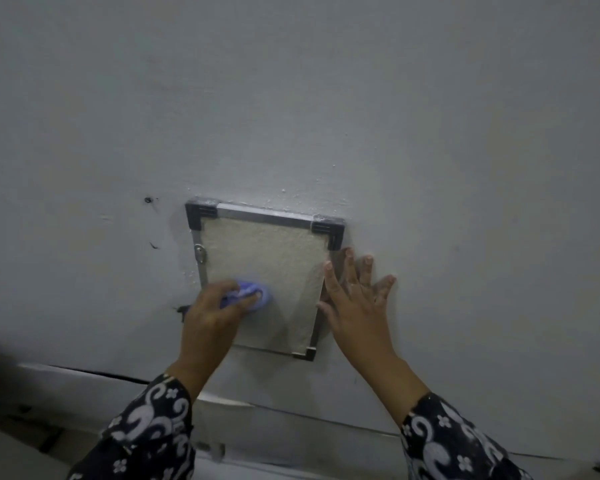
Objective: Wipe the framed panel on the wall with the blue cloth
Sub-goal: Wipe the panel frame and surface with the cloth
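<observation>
Wiping the panel, bare wall all around

My left hand (208,313) is gripping the blue cloth (248,294) against the framed panel (267,265)'s grainy beige face; my right hand (355,299) is lying flat, fingers spread, on the grey wall (430,150).

A plain indoor room, likely in a home, though little is showing to confirm it

A grey painted wall (326,98) is filling the view, with small marks and a hole (148,200) showing; a metal-framed textured panel (267,271) is hanging on it, and a cracked white ledge (84,372) is running below, in dim light
</observation>
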